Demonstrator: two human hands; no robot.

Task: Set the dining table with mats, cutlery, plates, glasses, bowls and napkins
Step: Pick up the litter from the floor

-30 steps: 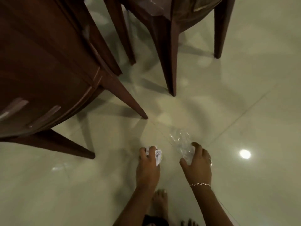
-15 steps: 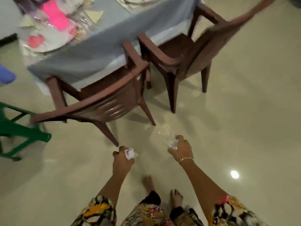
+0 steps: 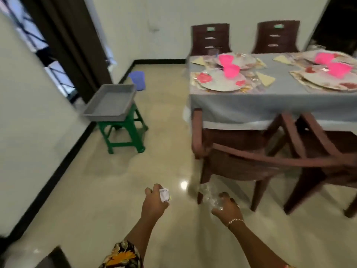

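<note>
My left hand grips a crumpled white paper scrap low over the floor. My right hand holds a piece of clear crumpled plastic beside it. Both hands are in front of the dining table, which has a grey-blue cloth. On the table lie flowered plates, pink bowls, patterned mats and folded yellow napkins. A glass stands at the far left setting.
Brown chairs are pushed in on the near side, two more stand at the far side. A grey tray rests on a green stool to the left. A purple bin sits by the wall.
My view has risen from the floor and chair legs to the whole table and room. Both hands still hold the paper and the plastic and have come up from the floor.
</note>
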